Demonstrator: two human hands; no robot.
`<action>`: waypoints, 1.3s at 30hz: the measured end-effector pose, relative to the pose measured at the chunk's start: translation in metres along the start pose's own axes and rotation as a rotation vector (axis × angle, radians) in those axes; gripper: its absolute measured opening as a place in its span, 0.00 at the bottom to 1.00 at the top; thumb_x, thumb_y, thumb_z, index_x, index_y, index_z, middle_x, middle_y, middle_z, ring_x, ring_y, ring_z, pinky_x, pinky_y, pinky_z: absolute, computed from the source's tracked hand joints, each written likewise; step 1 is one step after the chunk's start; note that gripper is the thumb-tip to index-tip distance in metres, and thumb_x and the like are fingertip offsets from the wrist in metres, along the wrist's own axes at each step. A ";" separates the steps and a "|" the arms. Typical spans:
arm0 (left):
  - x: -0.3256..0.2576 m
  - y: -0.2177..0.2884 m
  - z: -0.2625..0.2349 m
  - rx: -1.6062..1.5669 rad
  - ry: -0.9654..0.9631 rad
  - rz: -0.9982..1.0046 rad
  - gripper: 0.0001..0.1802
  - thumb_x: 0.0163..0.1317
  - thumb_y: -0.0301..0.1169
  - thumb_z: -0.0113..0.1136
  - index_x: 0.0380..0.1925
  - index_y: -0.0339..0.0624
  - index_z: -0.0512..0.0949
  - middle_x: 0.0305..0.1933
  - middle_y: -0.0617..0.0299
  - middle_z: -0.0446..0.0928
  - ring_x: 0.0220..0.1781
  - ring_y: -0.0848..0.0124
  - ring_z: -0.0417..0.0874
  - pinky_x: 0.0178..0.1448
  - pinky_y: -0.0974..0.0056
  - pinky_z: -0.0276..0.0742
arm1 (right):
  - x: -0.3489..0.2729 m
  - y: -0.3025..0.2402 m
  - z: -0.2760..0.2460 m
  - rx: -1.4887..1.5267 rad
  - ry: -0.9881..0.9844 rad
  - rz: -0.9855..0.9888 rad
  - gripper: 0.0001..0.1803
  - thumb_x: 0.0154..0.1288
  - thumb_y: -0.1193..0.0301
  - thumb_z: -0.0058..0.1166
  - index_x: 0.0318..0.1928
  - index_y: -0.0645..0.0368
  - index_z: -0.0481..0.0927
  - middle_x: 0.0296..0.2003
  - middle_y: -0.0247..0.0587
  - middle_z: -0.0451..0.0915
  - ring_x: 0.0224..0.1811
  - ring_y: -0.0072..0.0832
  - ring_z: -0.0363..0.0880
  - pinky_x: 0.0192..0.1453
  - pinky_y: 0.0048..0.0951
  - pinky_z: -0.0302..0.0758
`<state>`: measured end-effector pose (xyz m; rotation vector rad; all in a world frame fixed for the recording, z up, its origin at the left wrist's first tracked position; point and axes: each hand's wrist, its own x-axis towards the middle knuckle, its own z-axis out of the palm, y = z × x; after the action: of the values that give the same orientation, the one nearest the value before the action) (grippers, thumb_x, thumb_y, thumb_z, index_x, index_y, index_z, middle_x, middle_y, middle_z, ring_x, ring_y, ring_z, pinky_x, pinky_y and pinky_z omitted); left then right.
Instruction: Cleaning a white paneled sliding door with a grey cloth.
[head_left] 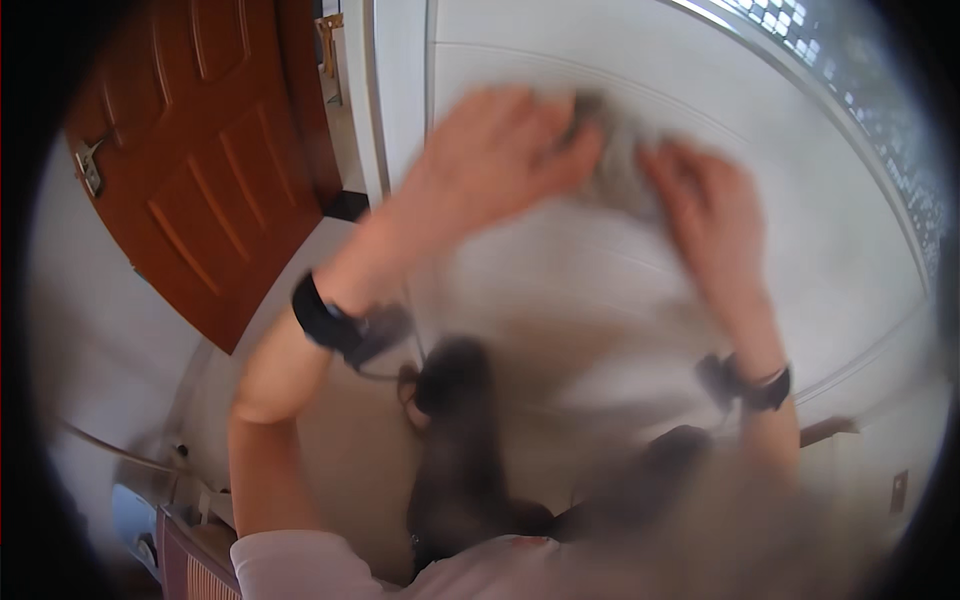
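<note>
I judge it best to match the pressure of both hands and move steadily, so neither end of the grey-beige bundle [622,170] slips free. It is to the right of the brown door [215,130], held up between my hands: my left hand [495,150] grasps its end nearer the door, my right hand [718,210] the end farther from the door. It looks soft and crumpled, perhaps cloth, darker toward the door; blur hides its texture and exact outline.

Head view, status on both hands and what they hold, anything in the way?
Left hand, right hand: both raised, fingers closed. Grayish bundle: held between them, blurred. No obstruction visible at hands.
</note>
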<state>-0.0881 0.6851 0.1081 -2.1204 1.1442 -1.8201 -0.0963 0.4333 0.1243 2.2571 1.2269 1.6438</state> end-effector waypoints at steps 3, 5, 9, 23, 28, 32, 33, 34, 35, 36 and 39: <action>0.047 -0.057 -0.030 0.042 -0.093 -0.041 0.28 0.55 0.28 0.59 0.58 0.35 0.69 0.57 0.44 0.69 0.57 0.51 0.70 0.59 0.52 0.67 | 0.065 0.030 0.003 -0.157 0.096 0.000 0.34 0.44 0.87 0.58 0.55 0.47 0.78 0.50 0.38 0.78 0.52 0.42 0.76 0.51 0.37 0.74; 0.035 -0.081 -0.008 0.050 -0.022 -0.057 0.27 0.52 0.26 0.60 0.56 0.37 0.71 0.55 0.45 0.70 0.54 0.52 0.71 0.55 0.53 0.67 | 0.086 0.032 0.021 -0.167 0.117 0.029 0.36 0.39 0.86 0.60 0.54 0.45 0.79 0.50 0.35 0.78 0.51 0.40 0.75 0.49 0.37 0.74; -0.022 -0.068 0.035 0.139 0.157 -0.148 0.18 0.47 0.26 0.60 0.42 0.49 0.77 0.47 0.59 0.75 0.42 0.62 0.77 0.41 0.61 0.71 | 0.075 0.015 0.067 -0.146 0.145 -0.100 0.34 0.41 0.83 0.59 0.53 0.45 0.80 0.51 0.34 0.77 0.50 0.37 0.75 0.48 0.35 0.72; -0.187 0.098 -0.006 -0.305 -0.619 -0.217 0.17 0.50 0.25 0.55 0.43 0.41 0.75 0.46 0.54 0.71 0.45 0.61 0.73 0.45 0.58 0.70 | -0.116 -0.144 0.096 0.313 -0.420 -0.062 0.25 0.54 0.70 0.51 0.55 0.53 0.76 0.52 0.34 0.75 0.50 0.33 0.74 0.48 0.35 0.70; -0.082 0.039 -0.049 0.078 -0.204 -0.098 0.22 0.47 0.25 0.57 0.46 0.43 0.78 0.47 0.55 0.74 0.42 0.62 0.75 0.43 0.60 0.69 | -0.041 -0.092 0.041 0.276 0.049 0.073 0.27 0.46 0.78 0.55 0.52 0.54 0.79 0.49 0.36 0.77 0.48 0.37 0.75 0.49 0.40 0.72; -0.050 0.010 -0.026 0.198 -0.006 -0.195 0.24 0.45 0.24 0.58 0.47 0.42 0.78 0.49 0.56 0.74 0.44 0.61 0.76 0.43 0.59 0.70 | 0.007 -0.071 0.038 0.117 0.217 0.105 0.27 0.44 0.79 0.56 0.50 0.53 0.81 0.48 0.31 0.78 0.47 0.36 0.75 0.48 0.37 0.71; -0.056 0.018 -0.018 0.199 -0.016 -0.196 0.24 0.45 0.24 0.58 0.47 0.42 0.78 0.49 0.56 0.74 0.44 0.61 0.76 0.43 0.59 0.70 | 0.007 -0.071 0.042 0.067 0.219 0.118 0.27 0.44 0.78 0.56 0.50 0.52 0.81 0.48 0.30 0.78 0.46 0.35 0.75 0.47 0.36 0.71; -0.071 0.030 -0.007 0.167 -0.030 -0.254 0.23 0.45 0.24 0.58 0.47 0.41 0.77 0.48 0.55 0.74 0.44 0.60 0.76 0.43 0.59 0.70 | 0.000 -0.077 0.047 0.076 0.217 0.121 0.27 0.44 0.78 0.56 0.50 0.52 0.81 0.48 0.30 0.78 0.46 0.35 0.75 0.47 0.36 0.71; -0.085 0.041 0.003 0.137 -0.042 -0.312 0.23 0.45 0.23 0.58 0.46 0.39 0.77 0.48 0.54 0.74 0.45 0.59 0.76 0.43 0.58 0.70 | -0.013 -0.087 0.054 0.067 0.207 0.127 0.25 0.45 0.77 0.56 0.50 0.51 0.81 0.48 0.30 0.78 0.46 0.34 0.75 0.47 0.35 0.70; -0.099 0.056 0.007 0.151 -0.032 -0.329 0.22 0.45 0.23 0.58 0.46 0.38 0.76 0.47 0.53 0.74 0.45 0.59 0.76 0.43 0.58 0.70 | -0.025 -0.098 0.064 0.060 0.202 0.132 0.24 0.47 0.76 0.56 0.49 0.51 0.81 0.48 0.30 0.78 0.46 0.33 0.74 0.46 0.34 0.70; -0.140 0.110 0.017 0.105 -0.089 -0.428 0.22 0.46 0.24 0.58 0.46 0.34 0.75 0.47 0.51 0.74 0.45 0.56 0.76 0.43 0.58 0.71 | -0.074 -0.123 0.084 0.060 0.153 0.079 0.18 0.50 0.71 0.55 0.45 0.52 0.80 0.44 0.30 0.77 0.42 0.29 0.74 0.39 0.31 0.67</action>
<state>-0.1217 0.6852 -0.0675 -2.4958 0.5898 -1.8659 -0.1010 0.4996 -0.0282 2.2792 1.2500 1.8641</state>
